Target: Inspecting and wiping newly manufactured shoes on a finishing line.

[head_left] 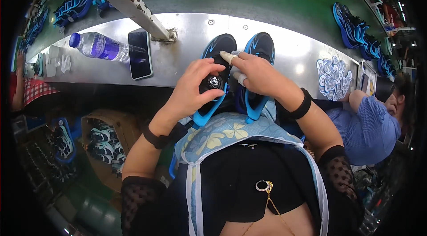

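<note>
Status: mid-job on a pair, by my read. 2 black-and-blue shoes sit at the near edge of the metal bench [298,42], toes forward, heels toward my patterned apron [231,131]. Left shoe [218,47] looks like the active unit; call it unfinished, since my hands meet there. Right shoe [263,47] is just beside it; can't tell if it's finished or waiting. Both look assembled, uppers on soles. Loose round discs [333,78] lie piled on the bench to my right; can't tell if this pair carries any. More shoes line the green surface at far left and far right, status unclear.

Grip: left hand [193,87] is at the left shoe's opening, thumb and fingers curved in a wide C, dark round emblem piece [215,81] between them. Can't tell if I'm clamping or just framing it. Right hand [258,73] reaches over both shoes, wrapped fingertips forward, 1 at the left shoe's forefoot. Back of hand up, so can't tell whether it's pinching anything.
</note>
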Available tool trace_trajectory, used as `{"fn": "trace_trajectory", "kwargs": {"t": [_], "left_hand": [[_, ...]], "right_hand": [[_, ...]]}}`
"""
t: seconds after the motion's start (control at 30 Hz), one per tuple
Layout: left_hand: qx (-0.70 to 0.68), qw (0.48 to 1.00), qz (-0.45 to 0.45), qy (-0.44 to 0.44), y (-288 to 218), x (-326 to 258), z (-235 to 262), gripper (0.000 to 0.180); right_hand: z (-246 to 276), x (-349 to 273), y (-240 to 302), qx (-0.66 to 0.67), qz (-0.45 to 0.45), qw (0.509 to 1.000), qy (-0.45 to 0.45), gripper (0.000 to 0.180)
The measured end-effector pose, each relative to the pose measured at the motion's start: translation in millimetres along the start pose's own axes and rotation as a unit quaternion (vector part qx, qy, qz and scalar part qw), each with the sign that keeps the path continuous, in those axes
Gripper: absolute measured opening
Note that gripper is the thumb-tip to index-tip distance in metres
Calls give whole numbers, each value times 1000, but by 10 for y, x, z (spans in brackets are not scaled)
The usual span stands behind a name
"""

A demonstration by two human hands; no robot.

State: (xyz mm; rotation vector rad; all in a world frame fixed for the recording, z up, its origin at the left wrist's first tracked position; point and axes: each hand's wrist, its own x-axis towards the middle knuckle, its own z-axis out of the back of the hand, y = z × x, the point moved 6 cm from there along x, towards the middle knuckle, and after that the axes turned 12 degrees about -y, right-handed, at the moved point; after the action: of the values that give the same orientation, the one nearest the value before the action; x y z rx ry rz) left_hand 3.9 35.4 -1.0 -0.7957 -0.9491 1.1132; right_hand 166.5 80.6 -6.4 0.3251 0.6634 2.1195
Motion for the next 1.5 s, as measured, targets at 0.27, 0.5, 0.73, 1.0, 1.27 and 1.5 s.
{"fn": "trace_trajectory", "kwargs": {"t": [0.27, 0.5, 0.73, 1.0, 1.27, 1.5], "left_hand": [[-106, 975, 69, 185, 80, 66, -21, 39], [-14, 999, 51, -12, 65, -28, 83, 41], [-73, 970, -51, 225, 54, 38, -113, 30], [-57, 988, 11, 142, 122, -55, 126, 78], [26, 997, 76, -22, 294, -381, -111, 93], [-38, 993, 103, -42, 370, -421, -139, 88]], "right_hand": [[0, -37, 70, 8, 15, 1000, -20, 61], [-11, -23, 36, 3, 12, 1000, -21, 60], [52, 4, 126, -33, 17, 999, -17, 54], [271, 12, 122, 73, 33, 996, -45, 38], [-78, 10, 646, 127, -5, 989, -71, 36], [-207, 111, 591, 205, -54, 977, -21, 29]]}}
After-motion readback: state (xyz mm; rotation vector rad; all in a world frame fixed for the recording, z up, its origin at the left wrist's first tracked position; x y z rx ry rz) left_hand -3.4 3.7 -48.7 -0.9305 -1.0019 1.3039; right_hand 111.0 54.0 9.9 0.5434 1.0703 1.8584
